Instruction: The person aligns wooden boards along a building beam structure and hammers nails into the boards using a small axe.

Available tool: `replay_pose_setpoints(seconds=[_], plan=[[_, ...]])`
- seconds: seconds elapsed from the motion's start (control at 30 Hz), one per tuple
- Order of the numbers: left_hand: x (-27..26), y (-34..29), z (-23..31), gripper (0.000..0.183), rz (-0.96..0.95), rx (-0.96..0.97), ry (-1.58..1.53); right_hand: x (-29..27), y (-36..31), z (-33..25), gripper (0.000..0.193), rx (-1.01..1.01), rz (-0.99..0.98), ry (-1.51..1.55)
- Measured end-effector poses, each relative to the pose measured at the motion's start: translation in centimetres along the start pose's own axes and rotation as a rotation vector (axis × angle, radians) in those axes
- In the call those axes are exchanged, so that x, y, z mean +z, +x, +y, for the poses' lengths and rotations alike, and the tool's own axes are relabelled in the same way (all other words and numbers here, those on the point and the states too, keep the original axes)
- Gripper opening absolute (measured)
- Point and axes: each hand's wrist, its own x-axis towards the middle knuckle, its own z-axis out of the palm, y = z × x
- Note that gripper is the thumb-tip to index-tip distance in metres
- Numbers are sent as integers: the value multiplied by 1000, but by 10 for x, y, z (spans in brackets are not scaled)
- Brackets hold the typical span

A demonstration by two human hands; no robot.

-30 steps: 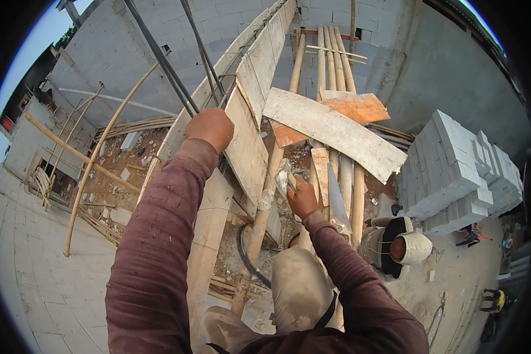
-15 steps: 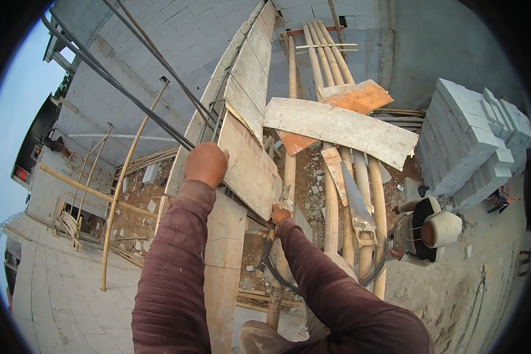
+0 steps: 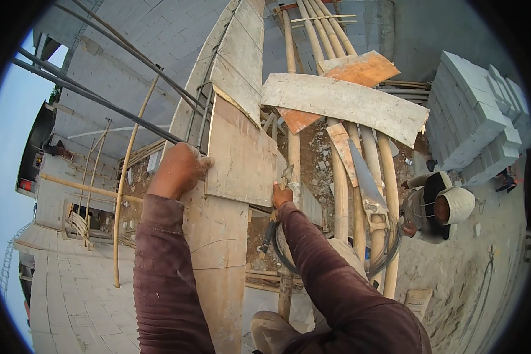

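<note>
My left hand (image 3: 180, 170) is closed at the left edge of a pale plywood panel (image 3: 242, 156), its thumb side against the edge. Most of those fingers are hidden behind the hand. Steel reinforcing bars (image 3: 109, 112) run up to the same spot. At the panel's lower right corner, my right hand (image 3: 282, 194) is wrapped around a hammer (image 3: 287, 173) just below its metal head. Its dark handle hangs beneath the fist. Below the panel lies a longer board (image 3: 218, 248), and another plywood board (image 3: 240, 65) continues beyond it.
A handsaw (image 3: 366, 183) rests on bamboo poles (image 3: 340, 200) to my right, beside a coil of wire (image 3: 389, 259). A whitish plank (image 3: 342, 103) crosses them over an orange board (image 3: 366, 69). Another person (image 3: 433, 206) crouches near stacked pale blocks (image 3: 472, 112). Bamboo uprights (image 3: 125, 194) stand left.
My left hand has moved left and down along with the panel's left edge. The panel's lower edge now lies more level. The surroundings have shifted in view as the camera moved.
</note>
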Motion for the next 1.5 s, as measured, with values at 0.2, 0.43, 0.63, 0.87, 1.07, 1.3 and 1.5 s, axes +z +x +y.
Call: replay_pose_setpoints(seconds=[0.2,0.43,0.63,0.87,1.07,1.3,1.5], plan=[[0,9,-2,39,9,-8,-111,2,-6,-8,66,1,9,-152],[-1,10,-8,42,25,-78,-161,-3,-25,-29,69,-72,33,-268],[0,6,-1,47,125,-61,-97,-17,-36,-50,62,-114,-8,-326],[5,5,4,35,256,-71,-129,-19,-42,-55,54,-138,22,-342],[10,0,10,30,382,-12,-170,-18,-40,-69,56,-92,-24,-329],[9,7,21,25,521,-23,-76,-24,-11,-75,61,-299,-97,-353],[0,7,20,27,452,-63,19,-21,-11,-68,60,-264,-133,-383]])
